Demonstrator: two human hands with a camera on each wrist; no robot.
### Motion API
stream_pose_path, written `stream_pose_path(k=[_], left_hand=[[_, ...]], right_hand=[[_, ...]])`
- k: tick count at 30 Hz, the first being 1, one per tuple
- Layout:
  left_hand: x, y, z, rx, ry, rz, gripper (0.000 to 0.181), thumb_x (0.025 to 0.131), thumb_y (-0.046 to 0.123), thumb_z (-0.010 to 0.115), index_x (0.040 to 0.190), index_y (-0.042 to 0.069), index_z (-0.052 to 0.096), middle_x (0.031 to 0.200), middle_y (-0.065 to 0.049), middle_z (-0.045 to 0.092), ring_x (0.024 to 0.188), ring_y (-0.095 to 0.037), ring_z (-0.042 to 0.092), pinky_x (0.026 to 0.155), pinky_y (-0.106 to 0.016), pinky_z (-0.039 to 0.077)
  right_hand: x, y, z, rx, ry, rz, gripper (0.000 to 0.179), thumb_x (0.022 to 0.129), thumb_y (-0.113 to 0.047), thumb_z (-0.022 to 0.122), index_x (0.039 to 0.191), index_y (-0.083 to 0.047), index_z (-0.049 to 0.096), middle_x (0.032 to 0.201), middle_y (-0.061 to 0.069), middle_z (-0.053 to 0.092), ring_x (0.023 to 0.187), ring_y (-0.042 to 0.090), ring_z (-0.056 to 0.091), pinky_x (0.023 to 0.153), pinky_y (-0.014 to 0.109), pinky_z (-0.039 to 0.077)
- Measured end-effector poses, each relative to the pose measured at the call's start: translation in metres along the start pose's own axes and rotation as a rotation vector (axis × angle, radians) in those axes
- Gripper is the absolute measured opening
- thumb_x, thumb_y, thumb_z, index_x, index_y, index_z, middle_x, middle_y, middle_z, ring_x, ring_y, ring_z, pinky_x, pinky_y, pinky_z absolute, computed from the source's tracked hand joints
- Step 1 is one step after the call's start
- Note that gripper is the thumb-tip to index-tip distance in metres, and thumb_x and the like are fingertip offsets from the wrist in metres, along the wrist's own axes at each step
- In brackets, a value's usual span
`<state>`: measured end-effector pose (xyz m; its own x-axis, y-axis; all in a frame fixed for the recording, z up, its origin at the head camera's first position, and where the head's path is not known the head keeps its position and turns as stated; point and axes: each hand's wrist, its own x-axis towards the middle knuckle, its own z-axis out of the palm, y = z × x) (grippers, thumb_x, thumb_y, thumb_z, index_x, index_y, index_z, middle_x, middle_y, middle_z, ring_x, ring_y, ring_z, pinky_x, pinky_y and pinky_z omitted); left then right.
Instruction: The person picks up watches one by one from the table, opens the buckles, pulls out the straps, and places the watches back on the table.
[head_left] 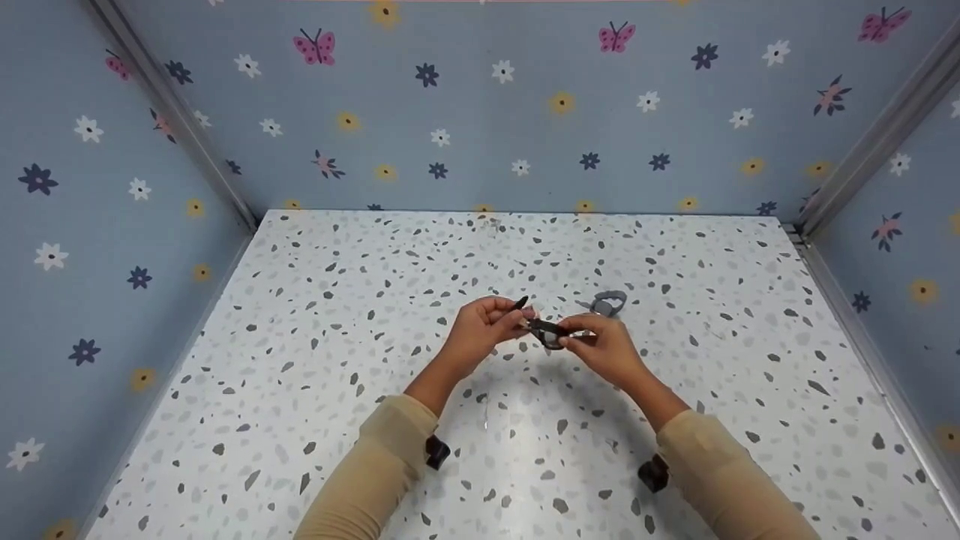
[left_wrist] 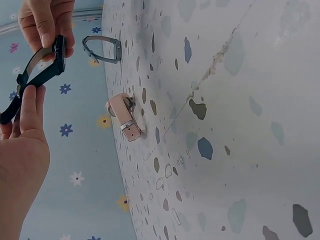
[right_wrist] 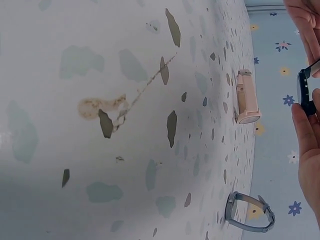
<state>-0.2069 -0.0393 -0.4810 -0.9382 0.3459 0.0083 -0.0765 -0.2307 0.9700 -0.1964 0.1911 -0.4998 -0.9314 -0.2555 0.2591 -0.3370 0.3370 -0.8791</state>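
Note:
A black wristwatch [head_left: 549, 328] is held up between both hands above the table. My left hand [head_left: 476, 334] pinches its strap near the buckle end, and the dark strap tip pokes out above the fingers. On the other side, my right hand [head_left: 606, 349] grips the watch by its case, thumb and fingers on either side. The left wrist view shows the strap bent in a loop, with the case [left_wrist: 59, 54] in the right fingers. A grey wristwatch [head_left: 609, 303] with its strap looped stands on the table just beyond the right hand.
A pink wristwatch [left_wrist: 121, 115] lies on the table beyond the hands, mostly hidden behind them in the head view. The speckled white tabletop [head_left: 337, 450] is walled by blue floral panels [head_left: 480, 112] at the back and sides.

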Motion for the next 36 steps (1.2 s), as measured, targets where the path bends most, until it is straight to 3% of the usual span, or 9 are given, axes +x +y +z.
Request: stream_pose_path(k=[9, 16, 20, 24, 30, 36], left_hand=[[0.001, 0.004, -0.001, 0.161, 0.087, 0.019, 0.018, 0.091, 0.007, 0.07, 0.102, -0.006, 0.064, 0.102, -0.019, 0.071, 0.091, -0.023, 0.071, 0.083, -0.034, 0.058], [-0.002, 0.007, -0.008, 0.313, 0.095, 0.085, 0.015, 0.087, 0.007, 0.074, 0.1, 0.0, 0.07, 0.098, -0.011, 0.071, 0.091, -0.019, 0.068, 0.078, -0.031, 0.059], [-0.002, 0.01, -0.01, 0.319, 0.092, 0.121, 0.02, 0.087, 0.006, 0.074, 0.106, 0.001, 0.071, 0.102, -0.011, 0.071, 0.097, -0.02, 0.066, 0.081, -0.03, 0.057], [-0.002, 0.012, -0.011, 0.306, 0.104, 0.105, 0.024, 0.088, 0.005, 0.073, 0.11, -0.002, 0.07, 0.1, -0.01, 0.07, 0.091, -0.019, 0.066, 0.081, -0.032, 0.057], [-0.003, 0.011, -0.013, 0.202, 0.089, 0.082, 0.019, 0.087, -0.001, 0.071, 0.104, -0.008, 0.069, 0.093, -0.013, 0.069, 0.084, -0.021, 0.069, 0.08, -0.038, 0.059], [-0.005, 0.013, -0.013, 0.175, 0.068, 0.08, 0.02, 0.085, 0.001, 0.074, 0.102, -0.008, 0.07, 0.092, -0.015, 0.07, 0.083, -0.022, 0.07, 0.083, -0.045, 0.058]], right_hand=[[-0.002, 0.0, -0.001, -0.009, 0.013, 0.03, 0.018, 0.082, 0.008, 0.073, 0.1, 0.006, 0.072, 0.099, 0.017, 0.071, 0.095, 0.029, 0.068, 0.08, 0.026, 0.057], [-0.003, 0.003, -0.001, -0.021, -0.003, 0.036, 0.019, 0.082, 0.008, 0.074, 0.1, 0.006, 0.071, 0.1, 0.017, 0.07, 0.095, 0.03, 0.068, 0.08, 0.026, 0.057], [-0.005, 0.003, -0.001, -0.039, -0.01, 0.036, 0.019, 0.082, 0.007, 0.074, 0.101, 0.006, 0.071, 0.1, 0.017, 0.07, 0.094, 0.03, 0.069, 0.08, 0.025, 0.057], [-0.006, 0.004, -0.002, -0.05, -0.003, 0.038, 0.018, 0.082, 0.007, 0.074, 0.1, 0.006, 0.071, 0.099, 0.017, 0.07, 0.094, 0.03, 0.068, 0.08, 0.026, 0.058], [-0.006, 0.006, -0.004, -0.01, 0.003, 0.066, 0.02, 0.081, 0.007, 0.074, 0.1, 0.007, 0.071, 0.1, 0.018, 0.069, 0.095, 0.031, 0.068, 0.08, 0.026, 0.057], [-0.008, 0.009, -0.007, 0.015, -0.022, 0.103, 0.019, 0.082, 0.007, 0.074, 0.101, 0.005, 0.072, 0.103, 0.016, 0.069, 0.099, 0.03, 0.066, 0.082, 0.026, 0.057]])
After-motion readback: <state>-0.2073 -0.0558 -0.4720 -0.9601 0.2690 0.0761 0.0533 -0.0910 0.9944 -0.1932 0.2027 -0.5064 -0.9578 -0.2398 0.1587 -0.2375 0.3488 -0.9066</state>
